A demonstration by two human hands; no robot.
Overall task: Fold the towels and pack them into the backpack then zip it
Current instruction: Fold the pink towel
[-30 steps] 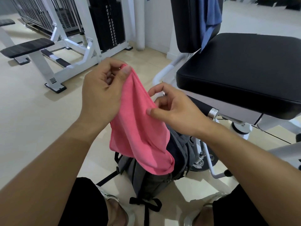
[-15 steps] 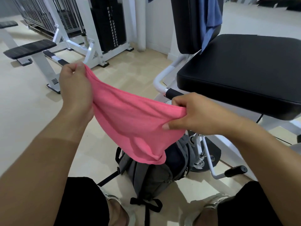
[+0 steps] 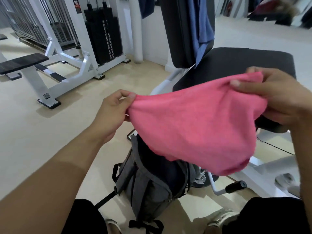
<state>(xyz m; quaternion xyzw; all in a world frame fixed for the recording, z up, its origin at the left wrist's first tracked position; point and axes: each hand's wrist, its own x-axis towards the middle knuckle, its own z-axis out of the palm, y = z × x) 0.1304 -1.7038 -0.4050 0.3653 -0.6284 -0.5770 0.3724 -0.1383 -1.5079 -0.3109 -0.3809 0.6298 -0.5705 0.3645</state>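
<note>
A pink towel (image 3: 199,125) hangs stretched between both hands above the floor. My left hand (image 3: 113,114) pinches its left corner with thumb and fingers. My right hand (image 3: 276,97) grips the right corner, held higher, over the front of a black seat. The towel's lower edge sags over a grey backpack (image 3: 150,184), which stands upright on the floor between my feet with its top open. The towel hides part of the backpack's opening.
A black padded gym seat (image 3: 236,65) with a blue cloth (image 3: 200,26) draped over its backrest stands at right. A white weight machine (image 3: 70,53) and bench (image 3: 22,63) stand at left. A black-gripped lever (image 3: 234,185) sticks out beside the backpack.
Both hands pulled apart and spread the towel wide. My right hand rose and moved right over the seat; the view shifted right.
</note>
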